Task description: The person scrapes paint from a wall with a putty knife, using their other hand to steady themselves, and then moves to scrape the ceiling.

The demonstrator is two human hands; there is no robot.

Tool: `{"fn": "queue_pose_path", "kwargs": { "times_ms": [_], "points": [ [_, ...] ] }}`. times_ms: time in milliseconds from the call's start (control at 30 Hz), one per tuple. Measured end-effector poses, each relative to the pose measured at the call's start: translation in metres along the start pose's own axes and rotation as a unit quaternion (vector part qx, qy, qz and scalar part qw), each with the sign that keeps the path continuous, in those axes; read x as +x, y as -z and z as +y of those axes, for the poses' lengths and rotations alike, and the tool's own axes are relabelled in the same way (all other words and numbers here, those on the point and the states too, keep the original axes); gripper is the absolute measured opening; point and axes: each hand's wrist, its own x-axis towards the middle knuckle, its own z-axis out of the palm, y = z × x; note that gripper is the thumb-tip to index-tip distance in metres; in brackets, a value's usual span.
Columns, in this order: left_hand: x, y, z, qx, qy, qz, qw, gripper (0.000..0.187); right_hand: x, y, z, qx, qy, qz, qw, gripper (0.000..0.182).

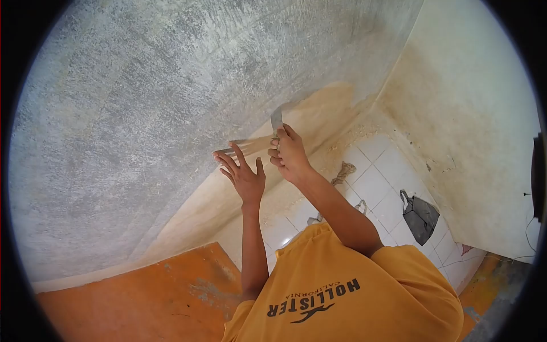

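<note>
My right hand (289,151) is closed round the handle of a scraper (277,118), whose grey blade points up against the wall. To its left, my left hand (242,176) has its fingers spread, with the fingertips at the wall near the lower edge of the grey mottled surface (148,102). Nothing shows in that hand. Around the blade and below it, the wall has a smooth tan patch (325,105) beside the rough grey coat.
White floor tiles (373,185) lie below, with a grey bag (420,219) and a brownish cloth (343,172) on them. An orange surface (137,296) is at the lower left. A stained side wall (473,125) stands at the right, and a thin cable runs near its foot.
</note>
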Motion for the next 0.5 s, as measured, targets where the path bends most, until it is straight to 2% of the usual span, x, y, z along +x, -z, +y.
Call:
{"fn": "queue_pose_path", "kwargs": {
  "times_ms": [100, 200, 300, 500],
  "points": [
    [-0.001, -0.003, 0.000, -0.025, -0.005, 0.015, 1.000, 0.091, 0.029, 0.013, 0.005, 0.008, 0.024, 0.068, 0.997, 0.023],
    [0.000, -0.001, 0.002, -0.011, 0.007, 0.003, 1.000, 0.091, 0.008, 0.011, -0.002, -0.007, 0.002, 0.012, 1.000, 0.024],
    [0.000, -0.003, 0.000, -0.004, -0.002, 0.008, 1.000, 0.092, 0.022, 0.019, 0.003, -0.032, 0.020, 0.034, 0.999, 0.027],
    [-0.003, 0.002, 0.002, -0.023, -0.001, 0.009, 1.000, 0.094, 0.021, 0.048, 0.016, -0.073, 0.054, 0.009, 0.996, 0.045]
  ]
}}
